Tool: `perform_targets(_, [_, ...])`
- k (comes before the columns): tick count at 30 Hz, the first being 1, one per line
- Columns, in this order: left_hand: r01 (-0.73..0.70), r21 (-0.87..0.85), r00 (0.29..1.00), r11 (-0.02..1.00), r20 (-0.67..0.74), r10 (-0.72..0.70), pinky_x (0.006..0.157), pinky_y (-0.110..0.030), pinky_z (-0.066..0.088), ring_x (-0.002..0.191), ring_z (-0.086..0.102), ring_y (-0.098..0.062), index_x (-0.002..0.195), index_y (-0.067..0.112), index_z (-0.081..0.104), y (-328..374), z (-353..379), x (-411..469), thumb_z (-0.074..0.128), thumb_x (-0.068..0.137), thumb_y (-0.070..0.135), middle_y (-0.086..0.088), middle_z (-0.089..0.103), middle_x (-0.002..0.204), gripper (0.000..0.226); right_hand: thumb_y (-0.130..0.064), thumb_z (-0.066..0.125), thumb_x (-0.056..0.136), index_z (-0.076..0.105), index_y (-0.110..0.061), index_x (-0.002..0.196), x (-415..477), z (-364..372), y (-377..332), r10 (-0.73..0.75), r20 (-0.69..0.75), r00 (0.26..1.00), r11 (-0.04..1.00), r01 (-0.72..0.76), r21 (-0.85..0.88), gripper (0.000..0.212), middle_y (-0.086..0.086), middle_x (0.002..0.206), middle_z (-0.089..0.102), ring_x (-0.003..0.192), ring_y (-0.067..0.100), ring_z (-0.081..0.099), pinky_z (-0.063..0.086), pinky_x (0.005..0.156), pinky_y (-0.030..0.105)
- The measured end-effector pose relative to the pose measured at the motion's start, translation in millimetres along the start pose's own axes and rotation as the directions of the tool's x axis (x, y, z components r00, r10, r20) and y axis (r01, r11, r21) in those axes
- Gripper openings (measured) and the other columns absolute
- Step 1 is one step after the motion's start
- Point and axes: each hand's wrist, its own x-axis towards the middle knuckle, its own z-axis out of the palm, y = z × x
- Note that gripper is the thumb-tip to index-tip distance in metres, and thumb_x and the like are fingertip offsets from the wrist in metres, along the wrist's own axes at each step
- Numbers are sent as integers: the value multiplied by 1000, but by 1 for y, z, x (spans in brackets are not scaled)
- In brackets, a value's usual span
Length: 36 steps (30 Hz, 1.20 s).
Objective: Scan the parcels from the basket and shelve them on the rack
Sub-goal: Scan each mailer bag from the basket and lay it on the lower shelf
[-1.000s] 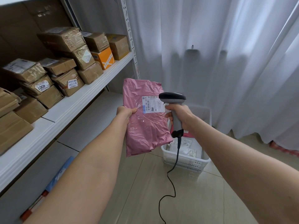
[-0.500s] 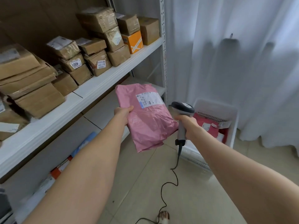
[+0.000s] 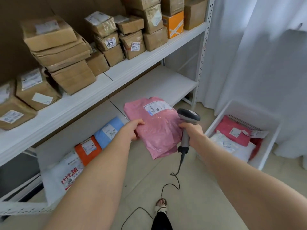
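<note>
Left hand (image 3: 132,130) is grasping the soft pink plastic mailer parcel (image 3: 157,128) by its left edge, thumb on top, fingers tucked beneath. The parcel is being held nearly flat in the air, in front of the white metal rack (image 3: 149,53) and above the beige tiled floor (image 3: 199,196). Its long axis is running from the near-right corner up toward the far-left, label end pointing away at the rack's lower shelf. The white shipping label (image 3: 156,107) is facing up near the far end.

Right hand (image 3: 192,132) is clenching the handle of the grey corded handheld barcode scanner (image 3: 186,125); the scanner head is sitting just beside the parcel's right edge, and the fingers look to be touching the parcel too. The black scanner cable (image 3: 174,178) is trailing down in loops over the floor.

The white plastic basket (image 3: 269,146) is standing on the floor to the right, by the white curtain (image 3: 257,63), holding red and white mailer bags. Brown taped cardboard boxes (image 3: 69,50) are stacked on the upper shelf, one orange box (image 3: 173,24) among them. On the lower shelf, a blue bag (image 3: 110,130), an orange bag (image 3: 88,148) and a white printed bag (image 3: 66,173) are lying side by side.
</note>
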Motion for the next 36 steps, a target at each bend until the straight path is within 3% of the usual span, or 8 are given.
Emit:
perform_targets(3, [70,7,997,998,37,-70,82,-39,51,85,61,-24,98,13,60,-1,-18,19,61,83,4,-8,65,96,18,-1,71,79,55,-6,76,15,30,5,-32,-5,999,999,31,-18,17,11,78,57,75,26,57,51,81,43])
perform_targets(8, [64,-33,998,997,-16,-65,69,-35,52,69,57,-23,92,2,56,13,-46,72,52,87,-9,-12,58,82,12,1,71,80,57,-3,78,50,93,3,-22,-7,1000,1000,22,1,15,9,74,57,79,28,58,52,84,45])
perform_targets(11, [-29,-127,996,992,-91,18,84,-46,50,71,56,-28,121,-4,52,23,-62,114,49,86,-16,-17,58,89,37,0,68,81,54,-7,74,74,134,3,3,12,1000,999,-2,-49,18,9,70,53,61,23,52,47,64,36])
perform_targets(14, [-96,-200,983,975,-174,61,95,-51,47,86,59,-31,127,-5,50,31,-79,158,51,86,-16,-23,60,109,43,-2,68,82,55,-12,74,98,174,8,-2,20,1000,998,3,-63,19,5,70,53,61,18,50,44,60,31])
perform_targets(19, [-125,-302,964,945,-262,44,87,-45,51,74,60,-29,126,-1,53,35,-104,223,57,87,-8,-20,60,109,40,1,65,82,56,-13,71,137,224,31,27,65,998,997,-21,-78,19,2,65,50,59,14,45,39,57,26])
perform_targets(22, [-147,-296,956,944,-288,59,88,-47,52,86,62,-32,123,2,54,33,-113,260,58,87,-8,-21,61,114,37,3,63,79,57,-11,71,164,246,49,48,80,996,995,-40,-96,17,3,65,51,58,14,45,39,56,27])
perform_targets(28, [-194,-295,943,936,-319,95,92,-51,51,92,61,-32,125,3,52,23,-121,342,56,87,-9,-19,61,112,40,1,68,80,61,-15,73,230,285,94,32,151,988,993,-15,-114,18,2,72,57,69,16,52,46,78,36])
perform_targets(36, [-152,-258,893,954,-450,20,87,-45,53,82,62,-29,111,0,61,-17,-139,424,65,82,-4,-16,64,97,30,6,64,78,57,-15,68,287,308,155,53,228,972,988,-17,-156,25,-2,63,52,61,13,47,40,61,26])
